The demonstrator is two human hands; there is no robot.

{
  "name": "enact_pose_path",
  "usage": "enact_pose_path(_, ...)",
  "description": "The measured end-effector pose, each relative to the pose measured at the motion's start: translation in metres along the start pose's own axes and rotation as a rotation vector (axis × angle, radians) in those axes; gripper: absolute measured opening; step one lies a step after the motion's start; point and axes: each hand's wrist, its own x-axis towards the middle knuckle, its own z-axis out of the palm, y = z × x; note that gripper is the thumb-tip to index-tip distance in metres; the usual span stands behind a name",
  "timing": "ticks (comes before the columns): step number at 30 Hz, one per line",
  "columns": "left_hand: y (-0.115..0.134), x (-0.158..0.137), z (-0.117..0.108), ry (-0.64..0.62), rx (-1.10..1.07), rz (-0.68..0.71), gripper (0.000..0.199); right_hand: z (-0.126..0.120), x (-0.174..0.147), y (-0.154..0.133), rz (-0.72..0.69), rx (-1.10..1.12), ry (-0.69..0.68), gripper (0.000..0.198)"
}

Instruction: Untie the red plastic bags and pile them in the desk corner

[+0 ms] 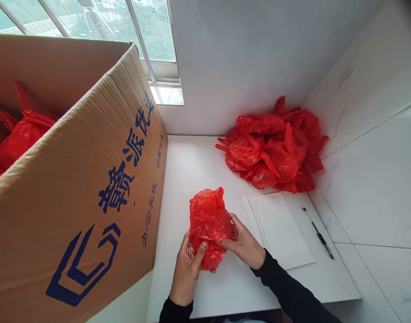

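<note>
A crumpled red plastic bag is held between my two hands above the white table. My left hand grips its lower left side, thumb across the front. On the right edge, my right hand pinches the bag between thumb and fingers. Whether anything lies inside the bag cannot be made out. Farther back, against the wall, rests a heap of similar red plastic bags.
At the left stands a tall cardboard box with blue print, holding more red bags. A paper pad and a black pen lie to the right, near the tiled wall. Behind the box is a barred window.
</note>
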Motion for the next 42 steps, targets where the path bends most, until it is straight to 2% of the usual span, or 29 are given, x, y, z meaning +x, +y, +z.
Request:
enact_pose_path(2, 0.003, -0.006, 0.001, 0.16, 0.113, 0.117, 0.073, 0.004, -0.003, -0.005, -0.019, -0.098, 0.056, 0.046)
enact_pose_path(4, 0.011, -0.013, 0.005, 0.327, 0.29, 0.274, 0.064, 0.009, -0.007, -0.011, -0.028, -0.253, 0.077, 0.048)
enact_pose_path(5, 0.016, -0.015, 0.008, 0.364, 0.361, 0.324, 0.057, 0.012, -0.009, -0.013, -0.037, -0.338, 0.069, 0.05)
enact_pose_path(7, 0.026, -0.017, 0.015, 0.308, 0.368, 0.351, 0.043, 0.017, -0.014, -0.017, -0.079, -0.474, 0.029, 0.056)
enact_pose_path(10, 0.042, -0.015, 0.025, 0.174, 0.153, 0.303, 0.032, 0.021, -0.02, -0.023, -0.152, -0.546, -0.037, 0.056)
enact_pose_path(13, 0.051, -0.011, 0.028, 0.215, -0.017, 0.308, 0.036, 0.022, -0.025, -0.028, -0.166, -0.536, -0.084, 0.044)
enact_pose_path(15, 0.054, -0.008, 0.026, 0.226, -0.039, 0.312, 0.041, 0.021, -0.027, -0.03, -0.179, -0.581, -0.075, 0.037)
enact_pose_path(17, 0.054, -0.005, 0.021, 0.246, -0.011, 0.309, 0.035, 0.019, -0.028, -0.032, -0.181, -0.608, -0.062, 0.038)
enact_pose_path(19, 0.054, -0.002, 0.017, 0.241, -0.04, 0.304, 0.027, 0.018, -0.028, -0.033, -0.153, -0.518, -0.064, 0.039)
enact_pose_path(21, 0.053, -0.001, 0.015, 0.184, -0.157, 0.297, 0.025, 0.017, -0.026, -0.034, -0.115, -0.396, -0.063, 0.037)
enact_pose_path(24, 0.052, -0.001, 0.015, 0.102, -0.311, 0.268, 0.023, 0.018, -0.023, -0.035, -0.101, -0.37, -0.031, 0.034)
enact_pose_path(27, 0.05, -0.003, 0.016, 0.115, -0.355, 0.263, 0.024, 0.019, -0.021, -0.034, -0.073, -0.382, -0.031, 0.028)
enact_pose_path(32, 0.049, 0.0, 0.013, 0.14, -0.384, 0.304, 0.021, 0.017, -0.022, -0.037, 0.009, -0.258, -0.067, 0.025)
enact_pose_path(35, 0.051, 0.002, 0.013, 0.145, -0.475, 0.303, 0.017, 0.016, -0.024, -0.039, 0.016, -0.205, -0.104, 0.027)
enact_pose_path(39, 0.057, 0.001, 0.013, 0.076, -0.678, 0.207, 0.012, 0.018, -0.027, -0.039, 0.033, -0.147, -0.175, 0.033)
enact_pose_path(42, 0.059, 0.001, 0.012, 0.07, -0.823, 0.098, 0.014, 0.022, -0.027, -0.037, 0.023, -0.208, -0.149, 0.033)
